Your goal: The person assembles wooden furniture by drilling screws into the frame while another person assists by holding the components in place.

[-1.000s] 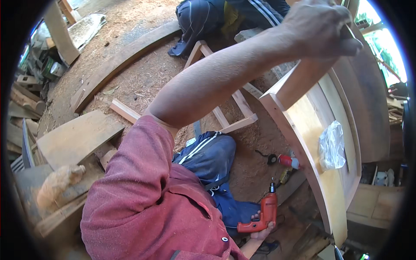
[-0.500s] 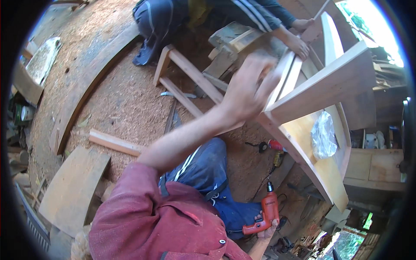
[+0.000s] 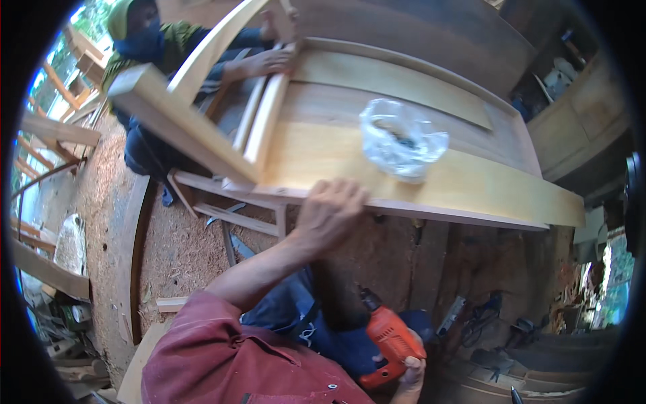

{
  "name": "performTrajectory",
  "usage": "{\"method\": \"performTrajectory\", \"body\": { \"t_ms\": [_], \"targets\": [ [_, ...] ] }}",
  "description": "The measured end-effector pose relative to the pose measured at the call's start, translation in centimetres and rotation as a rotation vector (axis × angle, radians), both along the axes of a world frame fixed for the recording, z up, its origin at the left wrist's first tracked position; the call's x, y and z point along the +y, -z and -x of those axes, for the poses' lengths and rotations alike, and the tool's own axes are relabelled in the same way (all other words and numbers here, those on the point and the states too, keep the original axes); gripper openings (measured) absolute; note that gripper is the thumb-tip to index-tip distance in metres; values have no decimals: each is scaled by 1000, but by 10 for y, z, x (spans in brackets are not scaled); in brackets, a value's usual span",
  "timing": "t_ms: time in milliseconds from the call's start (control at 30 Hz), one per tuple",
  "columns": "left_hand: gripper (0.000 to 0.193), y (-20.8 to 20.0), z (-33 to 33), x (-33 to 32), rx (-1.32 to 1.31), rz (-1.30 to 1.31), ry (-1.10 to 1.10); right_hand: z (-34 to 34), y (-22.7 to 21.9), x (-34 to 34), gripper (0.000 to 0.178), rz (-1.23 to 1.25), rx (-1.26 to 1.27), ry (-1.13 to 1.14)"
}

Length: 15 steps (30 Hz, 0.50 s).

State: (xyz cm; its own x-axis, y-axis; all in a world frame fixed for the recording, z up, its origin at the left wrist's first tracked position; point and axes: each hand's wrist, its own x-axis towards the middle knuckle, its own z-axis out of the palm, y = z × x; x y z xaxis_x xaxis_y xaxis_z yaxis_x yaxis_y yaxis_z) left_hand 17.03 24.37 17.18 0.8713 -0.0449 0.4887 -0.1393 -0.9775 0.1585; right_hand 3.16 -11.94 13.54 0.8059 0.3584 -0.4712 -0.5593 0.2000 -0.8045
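Note:
My left hand (image 3: 333, 210) has its fingers curled over the near rail of a wooden frame (image 3: 464, 214), below its left corner. Low in the view my right hand (image 3: 412, 374) grips an orange-red power drill (image 3: 393, 342), its black chuck pointing up and left near my knee. Yellowish wood panels (image 3: 316, 155) lie inside the frame, with a clear plastic bag (image 3: 400, 145) on top; small dark items show through it. A wooden leg (image 3: 182, 128) slants up from the frame's left end.
Across the frame's left end, another person (image 3: 151, 74) has a hand (image 3: 269, 62) on its rail. A low wooden stand (image 3: 235, 215) is beneath it. Wood shavings (image 3: 182, 249) cover the floor beside a long curved board (image 3: 136, 249). Tools and a cable (image 3: 479, 320) lie at lower right.
My view has swung toward the frame, which now spreads across the upper middle. My left hand has come down from above the frame to its near rail. The drill stays in my right hand.

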Motion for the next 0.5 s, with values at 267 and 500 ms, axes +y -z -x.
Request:
{"method": "performTrajectory", "body": {
  "t_ms": [267, 500],
  "targets": [
    [14, -23, -7, -22, 232, 9, -91, -34, -51, -82, 84, -231, 309, 94],
    [38, -66, -12, -24, 672, -55, -58, -28, -132, -151, 67, -309, 494, 245]
  ]
}}
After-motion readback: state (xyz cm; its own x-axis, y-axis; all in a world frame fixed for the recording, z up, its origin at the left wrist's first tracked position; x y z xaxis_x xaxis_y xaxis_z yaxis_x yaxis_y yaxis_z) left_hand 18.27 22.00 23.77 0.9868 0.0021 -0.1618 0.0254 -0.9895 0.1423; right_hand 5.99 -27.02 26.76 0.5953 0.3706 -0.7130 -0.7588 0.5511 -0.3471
